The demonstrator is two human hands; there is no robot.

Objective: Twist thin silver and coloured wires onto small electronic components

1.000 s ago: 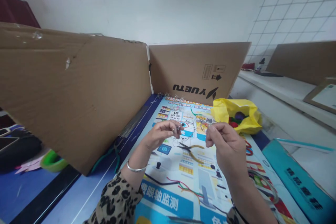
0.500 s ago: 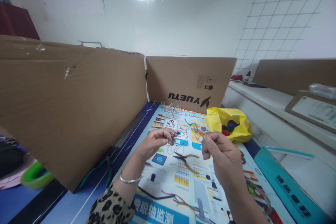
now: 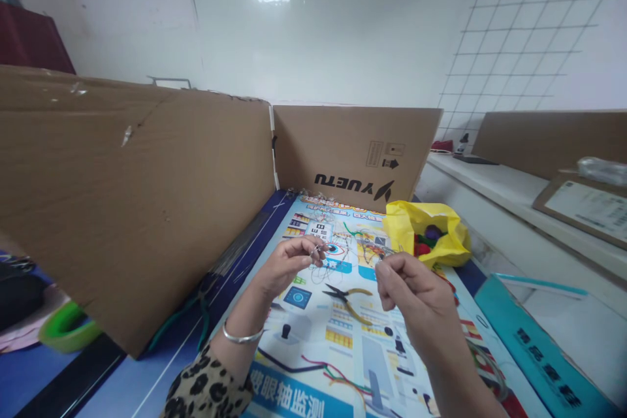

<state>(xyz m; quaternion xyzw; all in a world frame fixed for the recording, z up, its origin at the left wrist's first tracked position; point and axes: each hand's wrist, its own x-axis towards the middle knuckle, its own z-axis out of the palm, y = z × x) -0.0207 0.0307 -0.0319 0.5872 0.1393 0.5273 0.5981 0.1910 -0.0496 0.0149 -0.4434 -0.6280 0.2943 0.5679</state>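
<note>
My left hand [image 3: 289, 262], with a silver bangle on the wrist, is closed in a pinch on thin wire [image 3: 317, 251] that loops round its fingertips. Further right, my right hand [image 3: 414, 290] is pinched shut at thumb and forefinger, and a fine strand seems to run to it. Exactly what lies between its fingertips is too small to see well. Loose curls of fine wire hang between and behind the hands. Below them, yellow-handled pliers [image 3: 360, 317] lie with their jaws apart on the printed sheet [image 3: 306, 326].
A yellow bag [image 3: 453, 235] with coloured balls stands back right. Cardboard panels [image 3: 206, 170] wall the left and back. Coloured wires [image 3: 337, 375] lie in front, teal-handled pliers [image 3: 203, 320] at left, a teal box [image 3: 539, 346] at right. Behind is a tangle of wire.
My right hand has shifted slightly downward and tilted. My left hand stays almost in place, still pinching the wire.
</note>
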